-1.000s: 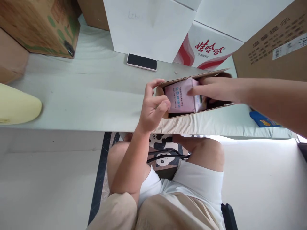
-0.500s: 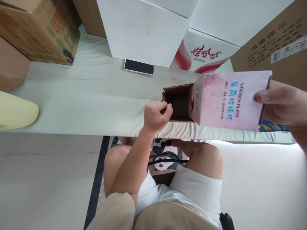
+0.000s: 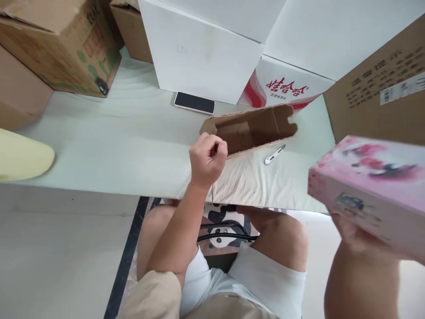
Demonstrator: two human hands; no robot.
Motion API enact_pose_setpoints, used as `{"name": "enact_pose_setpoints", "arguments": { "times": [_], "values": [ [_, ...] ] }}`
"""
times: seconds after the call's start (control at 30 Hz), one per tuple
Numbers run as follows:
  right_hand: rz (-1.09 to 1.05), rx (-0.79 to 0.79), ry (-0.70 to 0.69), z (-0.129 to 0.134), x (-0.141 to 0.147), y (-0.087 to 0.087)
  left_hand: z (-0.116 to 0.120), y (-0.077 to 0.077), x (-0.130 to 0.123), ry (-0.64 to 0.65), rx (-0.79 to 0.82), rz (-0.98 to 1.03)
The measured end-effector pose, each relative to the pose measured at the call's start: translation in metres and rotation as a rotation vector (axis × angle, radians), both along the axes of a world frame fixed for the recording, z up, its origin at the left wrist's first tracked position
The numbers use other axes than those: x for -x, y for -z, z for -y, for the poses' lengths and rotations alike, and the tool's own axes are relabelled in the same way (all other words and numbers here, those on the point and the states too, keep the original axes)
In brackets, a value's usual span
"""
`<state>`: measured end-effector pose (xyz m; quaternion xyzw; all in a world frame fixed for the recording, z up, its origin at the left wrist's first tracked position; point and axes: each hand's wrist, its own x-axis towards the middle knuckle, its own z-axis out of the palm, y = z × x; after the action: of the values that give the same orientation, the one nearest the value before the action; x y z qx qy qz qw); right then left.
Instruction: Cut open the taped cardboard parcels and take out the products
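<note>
My left hand (image 3: 208, 158) is closed at the left end of an open brown cardboard box (image 3: 265, 128), its fingers curled over the near corner. The box lies on the table, and its inside shows bare cardboard. At the right, my right hand (image 3: 361, 237) holds a pink printed gift box (image 3: 375, 199) from below, clear of the cardboard one. The pink box runs out of the picture, and most of the fingers under it are hidden. A white utility knife (image 3: 275, 155) lies on the cloth in front of the brown box.
A phone (image 3: 194, 103) rests by a large white box (image 3: 206, 53) at the back. A red-and-white carton (image 3: 282, 84) and a tall brown carton (image 3: 375, 88) stand at the right rear. More cartons (image 3: 89, 53) and a pale yellow object (image 3: 25, 155) are at left.
The pink box has come out of the brown box, moving right and toward me while turning. The brown box has tilted, its right end swinging back, and the utility knife now shows.
</note>
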<state>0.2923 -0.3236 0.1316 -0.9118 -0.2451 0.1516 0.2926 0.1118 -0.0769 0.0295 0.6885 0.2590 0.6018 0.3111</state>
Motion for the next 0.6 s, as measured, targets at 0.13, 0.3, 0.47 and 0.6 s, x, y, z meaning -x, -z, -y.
{"name": "enact_pose_setpoints", "arguments": {
  "times": [0.13,0.3,0.47,0.6],
  "values": [
    [-0.331,-0.409,0.129,0.037,0.009,0.037,-0.006,0.007,-0.010,0.098,0.029,-0.082],
    [-0.469,-0.601,0.100,0.086,0.011,0.098,-0.017,0.024,-0.017,0.060,0.035,-0.076],
    [-0.628,-0.640,0.149,0.085,0.008,0.129,0.001,0.017,-0.006,0.000,-0.016,0.004],
    [-0.860,-0.671,0.085,0.038,0.013,0.140,0.039,-0.002,0.001,0.423,-0.166,-0.227]
  ]
}}
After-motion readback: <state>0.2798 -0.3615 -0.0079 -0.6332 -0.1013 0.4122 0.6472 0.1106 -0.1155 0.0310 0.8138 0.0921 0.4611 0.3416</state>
